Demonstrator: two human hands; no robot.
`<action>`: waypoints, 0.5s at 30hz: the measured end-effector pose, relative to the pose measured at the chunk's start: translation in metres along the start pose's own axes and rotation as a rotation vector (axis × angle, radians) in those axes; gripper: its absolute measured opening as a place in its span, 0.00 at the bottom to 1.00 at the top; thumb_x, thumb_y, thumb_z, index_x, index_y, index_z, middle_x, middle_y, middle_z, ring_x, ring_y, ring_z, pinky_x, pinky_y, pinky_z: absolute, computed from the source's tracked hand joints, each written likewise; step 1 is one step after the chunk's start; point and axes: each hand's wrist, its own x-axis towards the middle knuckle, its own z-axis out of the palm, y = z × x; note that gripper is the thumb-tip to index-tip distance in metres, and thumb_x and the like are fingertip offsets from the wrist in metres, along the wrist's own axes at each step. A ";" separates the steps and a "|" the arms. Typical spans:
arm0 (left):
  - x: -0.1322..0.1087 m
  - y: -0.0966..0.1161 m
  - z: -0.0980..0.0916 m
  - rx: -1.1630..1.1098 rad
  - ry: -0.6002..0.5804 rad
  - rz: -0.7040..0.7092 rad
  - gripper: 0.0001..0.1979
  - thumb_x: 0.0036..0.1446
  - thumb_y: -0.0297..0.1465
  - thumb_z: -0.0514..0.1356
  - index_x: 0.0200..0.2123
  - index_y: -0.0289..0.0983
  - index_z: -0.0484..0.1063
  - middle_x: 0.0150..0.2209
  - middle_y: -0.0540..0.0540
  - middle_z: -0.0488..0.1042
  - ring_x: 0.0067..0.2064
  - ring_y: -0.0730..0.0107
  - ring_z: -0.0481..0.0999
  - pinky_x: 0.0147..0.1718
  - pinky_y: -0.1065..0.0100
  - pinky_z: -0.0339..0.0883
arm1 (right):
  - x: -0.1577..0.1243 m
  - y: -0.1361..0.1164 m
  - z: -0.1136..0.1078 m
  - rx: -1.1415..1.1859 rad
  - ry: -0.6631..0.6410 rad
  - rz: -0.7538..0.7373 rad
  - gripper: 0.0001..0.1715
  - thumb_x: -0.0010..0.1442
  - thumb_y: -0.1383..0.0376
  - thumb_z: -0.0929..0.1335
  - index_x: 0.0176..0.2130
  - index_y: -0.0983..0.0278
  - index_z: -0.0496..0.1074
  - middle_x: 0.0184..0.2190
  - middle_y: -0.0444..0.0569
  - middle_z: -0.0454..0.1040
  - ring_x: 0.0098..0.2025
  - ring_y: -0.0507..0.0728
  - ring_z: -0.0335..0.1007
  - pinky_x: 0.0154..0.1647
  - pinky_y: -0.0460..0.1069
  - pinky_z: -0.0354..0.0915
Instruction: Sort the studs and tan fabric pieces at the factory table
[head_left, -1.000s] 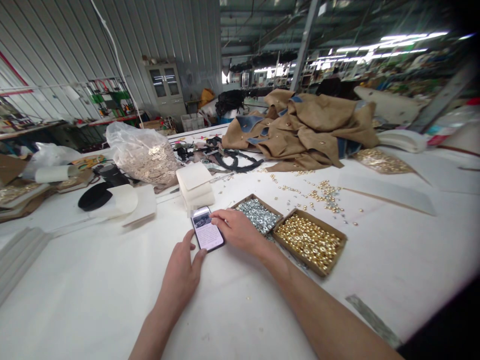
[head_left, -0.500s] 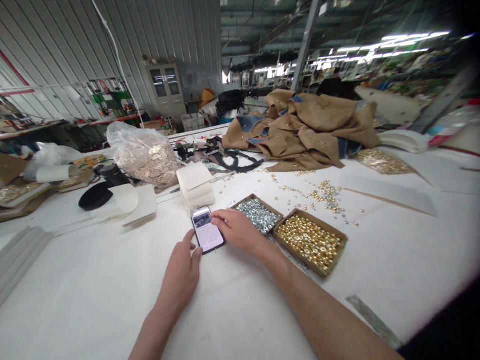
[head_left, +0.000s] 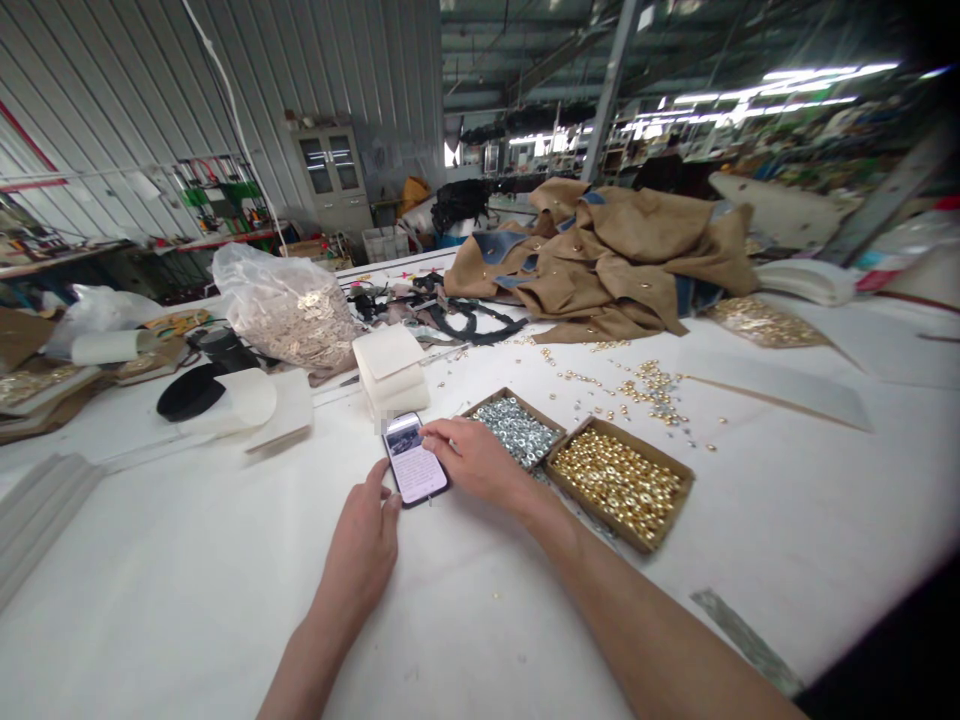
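Note:
A smartphone (head_left: 416,470) lies on the white tabletop, its lit screen showing a dark picture above text. My left hand (head_left: 365,530) is at its lower left edge, index finger and thumb against the side, the other fingers curled under. From the right, my right hand (head_left: 472,458) reaches over the upper right of the screen. Its fingers are bent together with the tips at the glass, and nothing shows between them. Just beyond my right hand is a cardboard tray of silver metal pieces (head_left: 517,430). Beside that stands a tray of gold metal pieces (head_left: 619,485).
Loose gold pieces (head_left: 652,390) are scattered behind the trays. Folded white material (head_left: 391,370) stands behind the phone. A clear plastic bag of beige pieces (head_left: 289,315) is at left, near a black roll (head_left: 191,393). Brown fabric (head_left: 615,260) is heaped at the back.
My right fingertips have shifted very slightly on the screen. Otherwise the phone, my left hand and the trays look the same.

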 end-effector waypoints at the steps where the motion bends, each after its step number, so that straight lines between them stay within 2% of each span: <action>1: 0.000 0.000 0.000 0.000 0.000 -0.001 0.26 0.77 0.38 0.49 0.74 0.40 0.61 0.51 0.39 0.75 0.53 0.51 0.73 0.57 0.50 0.65 | 0.000 0.000 0.000 0.000 -0.001 0.000 0.15 0.78 0.60 0.67 0.55 0.59 0.83 0.50 0.50 0.86 0.52 0.59 0.79 0.55 0.53 0.68; 15: 0.000 -0.001 0.000 0.014 0.005 0.005 0.26 0.78 0.37 0.49 0.74 0.39 0.61 0.51 0.39 0.75 0.53 0.52 0.72 0.57 0.50 0.65 | 0.001 -0.001 0.001 -0.012 -0.016 0.013 0.14 0.78 0.60 0.68 0.55 0.59 0.83 0.51 0.50 0.86 0.53 0.59 0.79 0.56 0.52 0.68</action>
